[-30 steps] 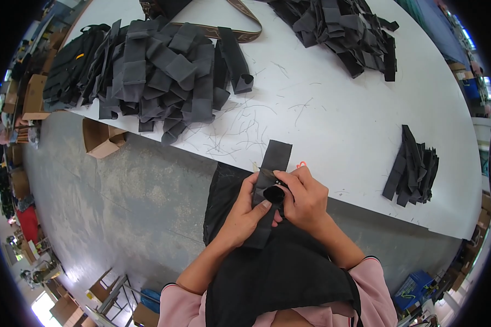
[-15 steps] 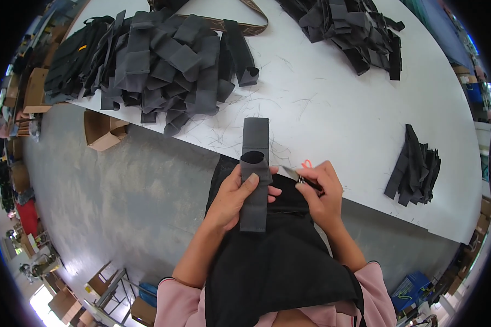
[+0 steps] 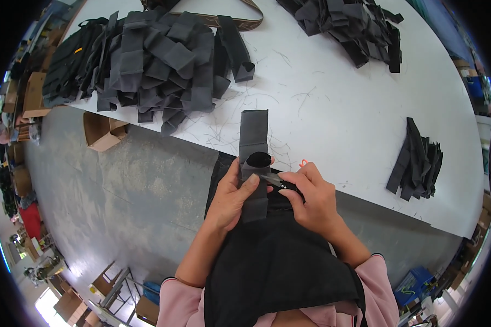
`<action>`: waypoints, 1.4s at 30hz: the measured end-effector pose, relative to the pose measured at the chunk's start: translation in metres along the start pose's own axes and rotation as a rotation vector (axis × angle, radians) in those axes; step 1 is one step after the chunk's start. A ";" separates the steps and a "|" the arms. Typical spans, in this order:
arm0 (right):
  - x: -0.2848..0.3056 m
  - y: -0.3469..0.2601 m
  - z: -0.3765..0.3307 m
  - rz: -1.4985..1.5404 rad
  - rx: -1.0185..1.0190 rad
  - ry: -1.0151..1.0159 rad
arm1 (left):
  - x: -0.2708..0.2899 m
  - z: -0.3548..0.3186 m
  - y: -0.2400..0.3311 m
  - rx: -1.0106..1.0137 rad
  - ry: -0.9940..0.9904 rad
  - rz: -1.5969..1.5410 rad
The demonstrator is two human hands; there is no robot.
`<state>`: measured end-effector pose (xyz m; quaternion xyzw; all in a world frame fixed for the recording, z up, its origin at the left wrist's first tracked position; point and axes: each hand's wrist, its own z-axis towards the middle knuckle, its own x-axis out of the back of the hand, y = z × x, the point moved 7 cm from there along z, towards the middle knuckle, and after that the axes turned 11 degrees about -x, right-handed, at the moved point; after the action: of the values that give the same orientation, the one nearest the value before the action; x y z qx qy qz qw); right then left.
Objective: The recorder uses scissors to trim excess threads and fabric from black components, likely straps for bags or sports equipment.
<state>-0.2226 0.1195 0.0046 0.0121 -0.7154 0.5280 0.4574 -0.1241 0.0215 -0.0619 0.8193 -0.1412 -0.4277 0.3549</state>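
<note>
An open brown box (image 3: 101, 131) sits on the floor under the tabletop (image 3: 333, 109) edge. The left hand (image 3: 232, 199) grips a grey strap (image 3: 253, 158) upright; the right hand (image 3: 311, 196) pinches small snips (image 3: 278, 182) against it

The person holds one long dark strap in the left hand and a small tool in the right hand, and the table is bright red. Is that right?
Not quite. The table is white, not red, with loose threads scattered on it, as the head view shows. The rest holds: the left hand grips the long dark strap, and the right hand holds a small tool against it.
</note>
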 end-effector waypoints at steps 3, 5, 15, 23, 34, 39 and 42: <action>0.001 -0.005 0.001 -0.010 0.054 0.030 | 0.001 0.001 0.001 0.013 -0.026 0.005; 0.002 -0.007 0.003 -0.028 0.070 0.017 | 0.001 0.000 0.002 0.024 -0.028 -0.018; 0.003 0.008 0.001 0.158 -0.119 -0.014 | 0.001 -0.001 -0.004 0.097 -0.033 -0.052; 0.000 -0.008 0.006 -0.025 -0.003 -0.072 | 0.004 -0.001 -0.003 0.071 -0.010 -0.042; 0.004 -0.010 0.007 -0.030 -0.012 -0.091 | 0.005 -0.003 -0.002 0.082 -0.022 -0.018; 0.002 -0.010 0.007 -0.084 0.045 -0.084 | 0.003 -0.003 -0.004 0.130 -0.018 -0.023; 0.006 -0.004 0.008 0.067 -0.050 -0.066 | 0.006 -0.004 -0.007 0.169 -0.023 -0.024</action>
<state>-0.2291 0.1140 0.0113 -0.0060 -0.7432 0.5243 0.4156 -0.1178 0.0245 -0.0689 0.8428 -0.1708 -0.4282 0.2777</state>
